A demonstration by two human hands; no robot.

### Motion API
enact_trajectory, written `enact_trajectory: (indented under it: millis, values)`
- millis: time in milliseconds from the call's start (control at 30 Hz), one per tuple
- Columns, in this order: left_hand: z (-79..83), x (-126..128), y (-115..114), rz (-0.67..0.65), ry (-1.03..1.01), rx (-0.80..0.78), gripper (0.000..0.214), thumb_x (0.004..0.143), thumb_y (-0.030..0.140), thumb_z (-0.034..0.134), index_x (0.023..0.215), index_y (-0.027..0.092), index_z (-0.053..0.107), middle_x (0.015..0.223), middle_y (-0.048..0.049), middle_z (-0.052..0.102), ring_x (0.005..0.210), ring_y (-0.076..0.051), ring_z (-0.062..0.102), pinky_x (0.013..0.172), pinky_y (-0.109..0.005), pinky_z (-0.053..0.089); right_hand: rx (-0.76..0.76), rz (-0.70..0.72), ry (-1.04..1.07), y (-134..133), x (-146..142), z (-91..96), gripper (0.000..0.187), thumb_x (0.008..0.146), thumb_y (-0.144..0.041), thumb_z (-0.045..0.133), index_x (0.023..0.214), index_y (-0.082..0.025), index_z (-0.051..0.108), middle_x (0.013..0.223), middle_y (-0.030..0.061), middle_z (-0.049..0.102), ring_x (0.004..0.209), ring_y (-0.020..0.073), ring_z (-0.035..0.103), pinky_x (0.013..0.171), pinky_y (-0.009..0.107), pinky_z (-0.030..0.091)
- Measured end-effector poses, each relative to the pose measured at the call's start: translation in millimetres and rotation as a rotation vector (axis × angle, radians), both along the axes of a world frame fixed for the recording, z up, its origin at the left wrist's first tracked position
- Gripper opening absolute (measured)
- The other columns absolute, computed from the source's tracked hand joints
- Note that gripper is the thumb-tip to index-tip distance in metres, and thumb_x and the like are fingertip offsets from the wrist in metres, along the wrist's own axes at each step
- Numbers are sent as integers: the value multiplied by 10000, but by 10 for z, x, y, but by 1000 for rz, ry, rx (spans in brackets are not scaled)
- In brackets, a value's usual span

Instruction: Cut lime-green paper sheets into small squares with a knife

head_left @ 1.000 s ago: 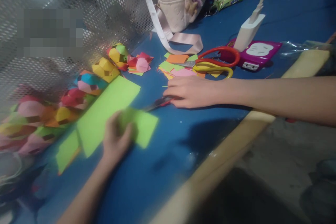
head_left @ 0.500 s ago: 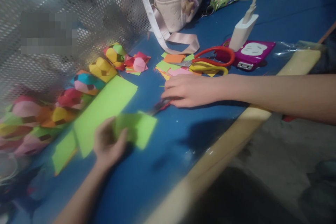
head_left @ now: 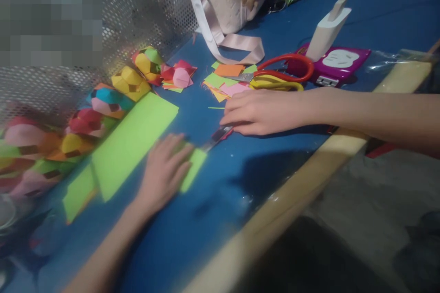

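Observation:
My left hand [head_left: 167, 171] lies with its fingers stretched over a small piece of light green paper [head_left: 194, 169], covering most of it. My right hand [head_left: 252, 112] is closed around a red and dark utility knife [head_left: 222, 133], whose handle it mostly hides. The knife's blade reaches to the top right corner of the green piece. Beside my left hand rests a long green sheet [head_left: 134, 142], with a smaller green sheet [head_left: 80, 192] near its lower end. Just beyond my right hand is a pile of coloured paper scraps [head_left: 220, 84].
Scissors [head_left: 285, 68] with red and yellow handles lie on the scraps. A purple power strip [head_left: 338, 62] carries a white charger [head_left: 329, 29]. Several folded paper shapes [head_left: 130, 83] line the perforated metal panel [head_left: 154, 4]. A pale bag [head_left: 227, 2] stands at the back.
My left hand has turned from gripping the green piece at its side to lying flat over it. My right hand still holds the utility knife; the view has shifted slightly.

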State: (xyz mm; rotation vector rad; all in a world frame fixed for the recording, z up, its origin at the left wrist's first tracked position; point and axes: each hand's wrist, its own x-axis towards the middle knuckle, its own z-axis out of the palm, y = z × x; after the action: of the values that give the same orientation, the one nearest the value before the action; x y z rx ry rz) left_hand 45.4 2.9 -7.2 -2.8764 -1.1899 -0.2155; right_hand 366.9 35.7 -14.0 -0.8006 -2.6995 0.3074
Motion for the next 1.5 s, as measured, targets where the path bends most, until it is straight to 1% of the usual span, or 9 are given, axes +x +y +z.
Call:
enact_trajectory:
  millis: [67, 167, 367, 533, 667, 800, 933, 1233, 1500]
  values:
    - [-24, 1, 2, -5, 29, -47, 368, 1002, 371, 357, 1263, 261, 593, 1458, -99, 524, 1392, -288, 430, 1137, -567, 337, -27, 3, 4, -12, 6, 7, 283, 957, -234, 480, 1147, -197, 686, 1062, 99, 654, 970, 225, 562, 879, 394, 436]
    - [-37, 2, 6, -11, 14, -75, 375, 999, 358, 363, 1257, 238, 607, 1451, -112, 534, 1361, -276, 468, 1117, -538, 380, -58, 10, 12, -32, 13, 31, 278, 955, -234, 482, 1133, -215, 693, 1070, 93, 658, 998, 233, 559, 899, 406, 439]
    - [-47, 16, 19, 10, -15, -109, 374, 988, 373, 383, 1241, 245, 626, 1446, -102, 540, 1375, -273, 450, 1123, -521, 384, -91, 38, 14, -66, 7, 61, 280, 950, -228, 489, 1132, -198, 700, 1081, 105, 652, 1020, 235, 552, 914, 402, 446]
    - [-74, 6, 28, -19, -32, -82, 359, 992, 354, 401, 1244, 231, 625, 1435, -116, 546, 1354, -283, 472, 1114, -521, 396, -98, 54, 36, -68, 36, 40, 304, 966, -246, 464, 1156, -186, 695, 1066, 108, 643, 1009, 229, 544, 895, 387, 444]
    - [-86, -14, 35, -50, -15, -52, 344, 1000, 324, 410, 1255, 205, 608, 1434, -135, 539, 1347, -285, 474, 1108, -513, 404, -108, 110, 49, -43, 80, 16, 345, 986, -285, 436, 1190, -156, 682, 1068, 122, 630, 1000, 226, 541, 878, 370, 441]
    - [-85, -28, 42, -83, -10, -33, 334, 998, 301, 429, 1251, 177, 609, 1418, -160, 546, 1336, -294, 482, 1098, -505, 414, -143, 150, 69, -29, 112, 9, 367, 999, -317, 428, 1232, -155, 661, 1073, 119, 629, 986, 217, 548, 866, 355, 437]
    - [-77, -28, 44, -77, -4, -32, 323, 995, 298, 442, 1251, 192, 606, 1418, -151, 547, 1330, -293, 488, 1097, -507, 415, -167, 151, 64, -47, 116, 23, 358, 1003, -323, 435, 1221, -158, 667, 1077, 111, 624, 967, 206, 555, 862, 343, 437]
    - [-86, -30, 46, -87, 1, -25, 324, 1000, 292, 432, 1262, 192, 593, 1420, -151, 543, 1332, -295, 486, 1089, -512, 420, -158, 133, 47, -104, 113, 85, 300, 996, -277, 471, 1182, -171, 682, 1054, 90, 626, 949, 192, 559, 849, 333, 440]
    - [-92, -26, 43, -94, 8, -4, 320, 1002, 289, 432, 1261, 186, 589, 1414, -160, 548, 1333, -297, 488, 1078, -515, 432, -177, 86, 54, -280, 35, 72, 275, 988, -233, 467, 1133, -157, 689, 1004, 92, 622, 893, 192, 557, 788, 338, 453]
